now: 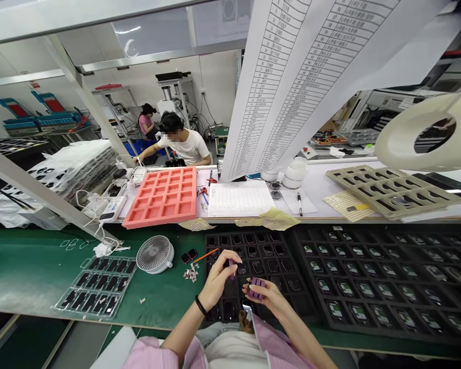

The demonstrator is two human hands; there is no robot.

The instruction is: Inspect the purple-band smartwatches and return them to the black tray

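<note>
My left hand, with a black band at the wrist, pinches a small purple piece between thumb and fingers. Close by on the right, my right hand is closed around a purple ridged block; its exact kind is not clear. Both hands are above a black compartment tray whose cells hold dark, square, watch-like parts. Left of the tray are an orange stick, two dark square parts and a scatter of small pale pieces.
A second black tray with green-and-silver parts fills the right. On the left are a small fan and a clear tray of black pieces. A pink tray sits on the shelf; printed sheets hang above. A co-worker sits beyond.
</note>
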